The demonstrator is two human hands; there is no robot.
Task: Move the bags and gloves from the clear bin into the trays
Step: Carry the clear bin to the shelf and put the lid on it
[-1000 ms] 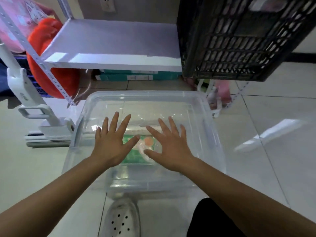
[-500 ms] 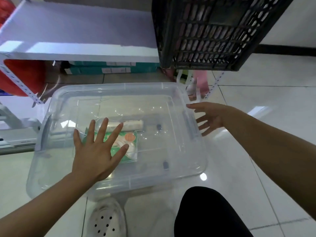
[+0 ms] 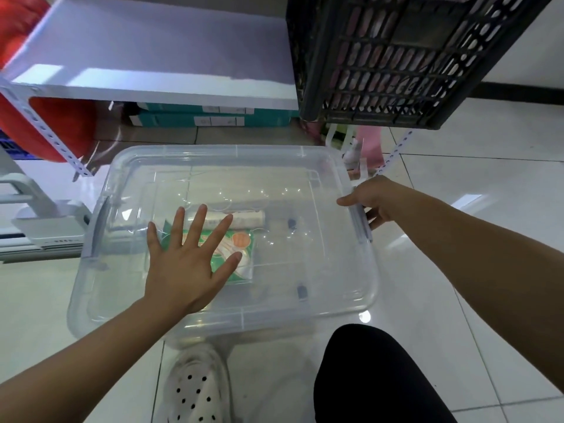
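The step in hand looks like getting the clear bin (image 3: 351, 270) open: its lid (image 3: 213, 166) is still on, so nothing can be lifted out yet. The left hand (image 3: 186, 264) lies flat on the lid with fingers straight and spread wide, pressing down and holding nothing. The right hand (image 3: 370, 198) is at the bin's right edge, thumb on top of the rim and fingers curled under the grey latch (image 3: 363, 222) there.

The task's things are inside the bin, seen through the lid. A green printed packet (image 3: 241, 254) lies directly under and just right of the left hand's fingers, and a whitish roll (image 3: 247, 218), perhaps bags, lies just beyond its fingertips. No trays can be picked out with certainty.

The next move probably calls for the right hand to flip that latch up while the left steadies the lid, then to free the matching latch (image 3: 93, 236) on the far side of the left hand.

Half a second ago the right hand hung open beside the bin, short of the edge; now it has closed on the latch. The left hand has stayed planted on the lid.
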